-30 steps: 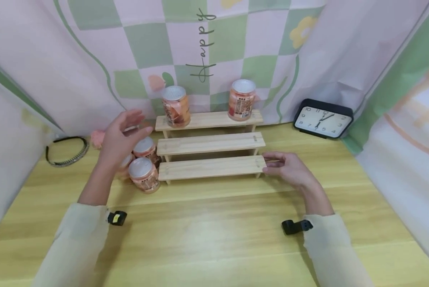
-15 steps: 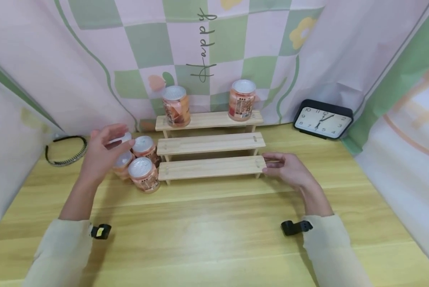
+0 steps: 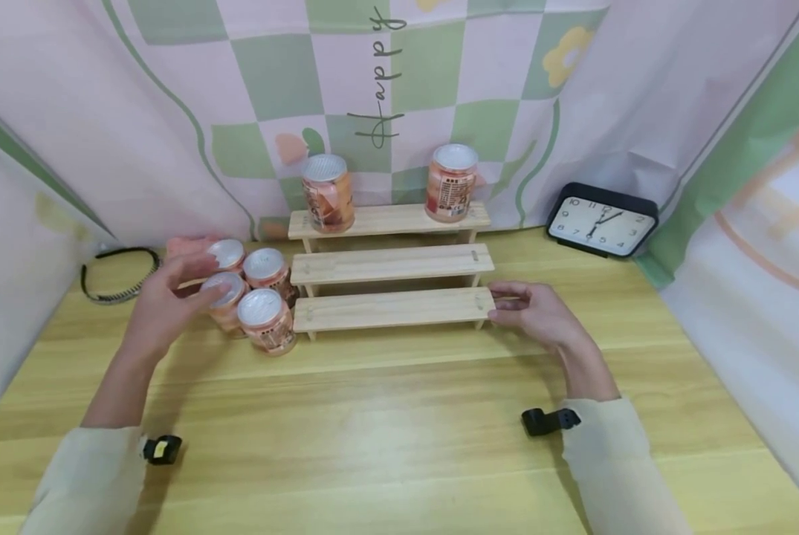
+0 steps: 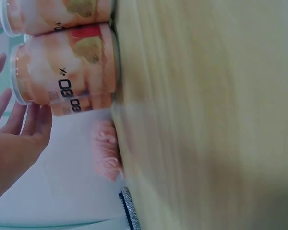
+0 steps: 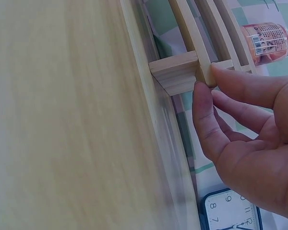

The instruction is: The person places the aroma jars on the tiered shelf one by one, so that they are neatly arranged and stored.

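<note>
My left hand (image 3: 161,301) is at a cluster of several canned-fruit jars on the left of the table, its fingers extended. The thumb overlaps the lid of the left front jar (image 3: 228,321) in the head view. In the left wrist view the fingertips lie right at the rim of a jar (image 4: 69,72). My right hand (image 3: 536,316) pinches the right end of the lowest board of a three-step wooden display shelf (image 3: 392,308), between thumb and index finger. Two more jars, a left one (image 3: 328,197) and a right one (image 3: 450,186), stand on the top step.
A black desk clock (image 3: 602,223) stands at the back right. A hair band (image 3: 118,297) and a fluffy pink thing (image 4: 105,151) lie at the far left. Behind the table (image 3: 386,438) hangs a checkered curtain (image 3: 426,70).
My left hand has moved left and down from above the jars by the shelf to the outer side of the left front jar. The right hand keeps its pinch on the shelf.
</note>
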`<state>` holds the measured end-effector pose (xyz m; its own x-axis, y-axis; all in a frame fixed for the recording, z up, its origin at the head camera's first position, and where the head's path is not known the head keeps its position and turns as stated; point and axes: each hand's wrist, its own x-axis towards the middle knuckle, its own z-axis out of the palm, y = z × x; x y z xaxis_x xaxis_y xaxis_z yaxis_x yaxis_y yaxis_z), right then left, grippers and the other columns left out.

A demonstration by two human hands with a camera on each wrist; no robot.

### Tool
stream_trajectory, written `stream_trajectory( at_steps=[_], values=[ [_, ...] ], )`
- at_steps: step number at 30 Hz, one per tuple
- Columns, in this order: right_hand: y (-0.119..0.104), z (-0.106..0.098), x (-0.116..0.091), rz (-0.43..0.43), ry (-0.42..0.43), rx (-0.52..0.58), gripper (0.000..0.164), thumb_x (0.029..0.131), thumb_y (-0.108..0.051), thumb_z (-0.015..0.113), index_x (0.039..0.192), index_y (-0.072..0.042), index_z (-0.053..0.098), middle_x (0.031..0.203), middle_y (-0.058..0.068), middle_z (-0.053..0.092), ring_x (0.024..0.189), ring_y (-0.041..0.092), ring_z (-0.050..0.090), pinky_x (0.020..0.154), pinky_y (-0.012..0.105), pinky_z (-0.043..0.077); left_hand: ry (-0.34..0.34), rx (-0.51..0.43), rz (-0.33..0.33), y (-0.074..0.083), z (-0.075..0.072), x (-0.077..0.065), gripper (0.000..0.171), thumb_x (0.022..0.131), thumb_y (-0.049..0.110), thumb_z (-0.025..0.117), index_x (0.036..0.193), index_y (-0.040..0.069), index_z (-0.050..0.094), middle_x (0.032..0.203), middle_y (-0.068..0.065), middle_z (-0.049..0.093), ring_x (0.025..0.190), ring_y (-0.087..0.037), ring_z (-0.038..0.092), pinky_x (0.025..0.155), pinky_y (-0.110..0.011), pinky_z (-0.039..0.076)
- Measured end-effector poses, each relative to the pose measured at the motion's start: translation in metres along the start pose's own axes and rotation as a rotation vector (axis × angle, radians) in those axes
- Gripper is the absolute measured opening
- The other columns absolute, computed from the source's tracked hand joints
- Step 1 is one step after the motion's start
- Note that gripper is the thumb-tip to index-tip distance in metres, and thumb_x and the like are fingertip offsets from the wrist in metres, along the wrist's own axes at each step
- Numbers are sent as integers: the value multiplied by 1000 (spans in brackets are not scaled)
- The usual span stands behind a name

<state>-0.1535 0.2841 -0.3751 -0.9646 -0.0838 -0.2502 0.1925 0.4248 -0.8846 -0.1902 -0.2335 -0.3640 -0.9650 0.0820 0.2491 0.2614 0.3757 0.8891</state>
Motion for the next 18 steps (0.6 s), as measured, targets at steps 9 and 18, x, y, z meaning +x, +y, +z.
stream_trajectory(
  at_steps=[9,18],
  values=[
    [1,0,0,0,5,3,61,92,-4,72,148,2,48,142,24,53,127,35,52,87,20,52,-91,24,-56,-6,-6,-3,58,91,11,78,140,-7,52,126,0,60,113,-11,55,89,-12,47],
    [-1,0,0,1,7,5,60,93,-3,71,148,3,47,142,25,52,126,35,51,87,20,53,-192,39,-100,-10,-14,-7,64,93,12,75,147,-5,46,141,-13,46,118,-14,49,87,-12,48]
  ],
)
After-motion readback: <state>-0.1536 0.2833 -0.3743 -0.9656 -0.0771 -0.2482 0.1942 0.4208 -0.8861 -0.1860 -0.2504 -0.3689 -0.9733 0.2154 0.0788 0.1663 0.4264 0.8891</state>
